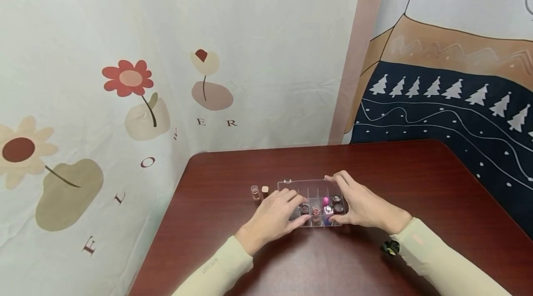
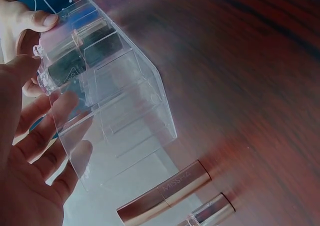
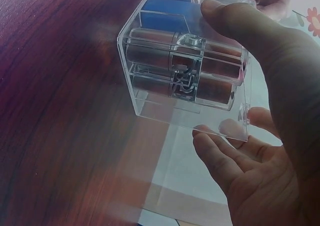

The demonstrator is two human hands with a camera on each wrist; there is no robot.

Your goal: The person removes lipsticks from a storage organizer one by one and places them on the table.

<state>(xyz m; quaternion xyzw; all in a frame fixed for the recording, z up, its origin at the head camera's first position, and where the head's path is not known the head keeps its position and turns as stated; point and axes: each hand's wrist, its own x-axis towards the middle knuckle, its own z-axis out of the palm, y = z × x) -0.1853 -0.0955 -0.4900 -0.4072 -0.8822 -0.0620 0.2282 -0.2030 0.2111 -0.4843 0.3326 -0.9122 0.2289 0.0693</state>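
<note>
Dark reddish glossy table (image 1: 316, 259), pale flower-printed wall hanging (image 1: 266, 55), navy tree-patterned fabric (image 1: 441, 106) beside

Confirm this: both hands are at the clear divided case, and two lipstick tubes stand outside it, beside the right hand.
Not quite: the head view shows the lipstick tubes beside the left hand, not the right hand. They stand outside the clear divided case, with both hands at it.
</note>
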